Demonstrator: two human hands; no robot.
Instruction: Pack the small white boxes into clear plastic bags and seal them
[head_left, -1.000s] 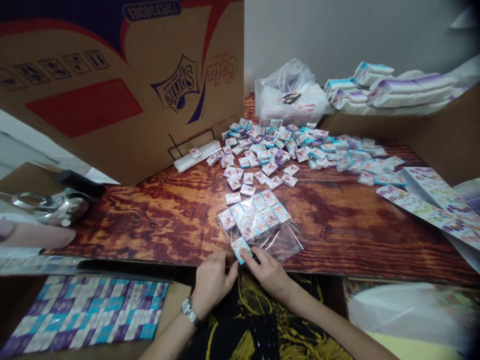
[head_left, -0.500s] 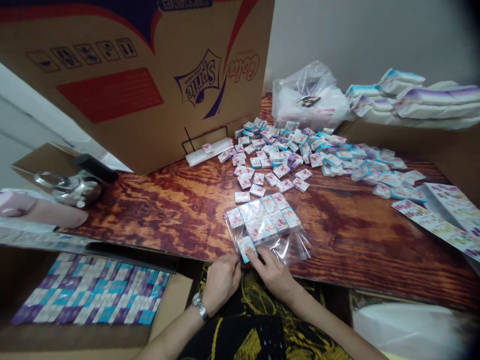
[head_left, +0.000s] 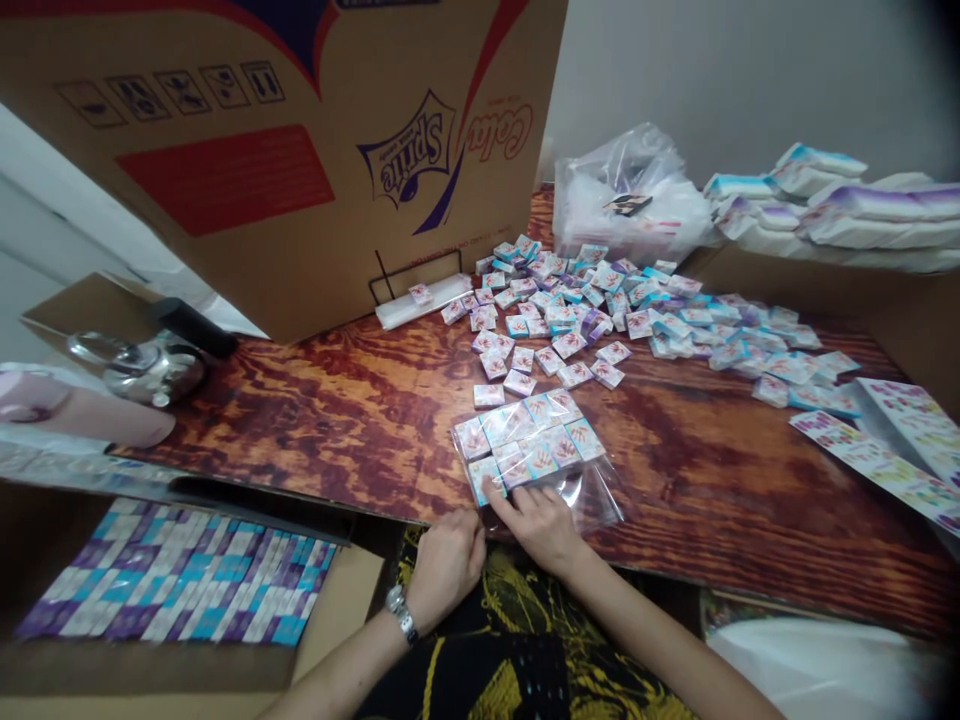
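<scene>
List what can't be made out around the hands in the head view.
Head view only:
Boxes in the clear bag: those under the right hand are hidden by it.
Left hand: its back hides the fingertips, so any hold on the bag can't be seen.
Loose boxes: print too small to read.
Sprite carton: top cut off by the frame edge.
White packs: cut off by the right edge, blurred.

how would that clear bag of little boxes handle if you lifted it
The clear plastic bag looks thin and floppy, so it would probably sag under its load. The small cartons look light and smooth, so they could likely slide about and shift inside it.
</scene>
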